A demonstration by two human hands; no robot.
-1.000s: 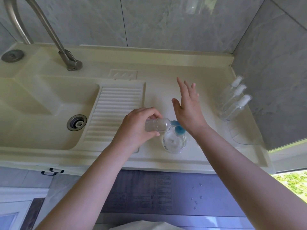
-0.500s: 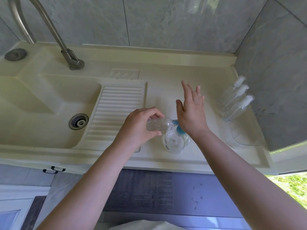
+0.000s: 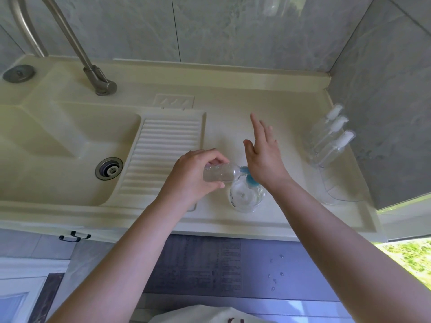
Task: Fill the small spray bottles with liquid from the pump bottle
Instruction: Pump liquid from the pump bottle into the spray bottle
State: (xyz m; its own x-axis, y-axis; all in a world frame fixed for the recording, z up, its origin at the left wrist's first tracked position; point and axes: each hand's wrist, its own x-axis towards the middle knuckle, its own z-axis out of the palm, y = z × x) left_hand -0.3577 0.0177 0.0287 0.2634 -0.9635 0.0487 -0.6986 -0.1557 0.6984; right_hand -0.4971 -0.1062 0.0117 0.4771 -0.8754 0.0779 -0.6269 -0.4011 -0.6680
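A clear pump bottle (image 3: pixel 246 197) with a blue pump head (image 3: pixel 249 177) stands near the counter's front edge. My left hand (image 3: pixel 193 176) grips a small clear bottle (image 3: pixel 219 173) on its side, its open mouth at the blue nozzle. My right hand (image 3: pixel 264 157) lies flat over the pump head, fingers straight and pointing away, its heel on the pump. Three small spray bottles (image 3: pixel 331 136) with white tops stand in a row at the far right.
A cream sink basin (image 3: pixel 58 148) with a metal drain (image 3: pixel 109 171) lies at the left, beside a ribbed draining board (image 3: pixel 163 150). A steel tap (image 3: pixel 100 82) rises behind it. A clear plastic holder (image 3: pixel 338 190) sits by the tiled right wall.
My right hand has sunk a little onto the pump head. My left hand keeps the small bottle at the nozzle.
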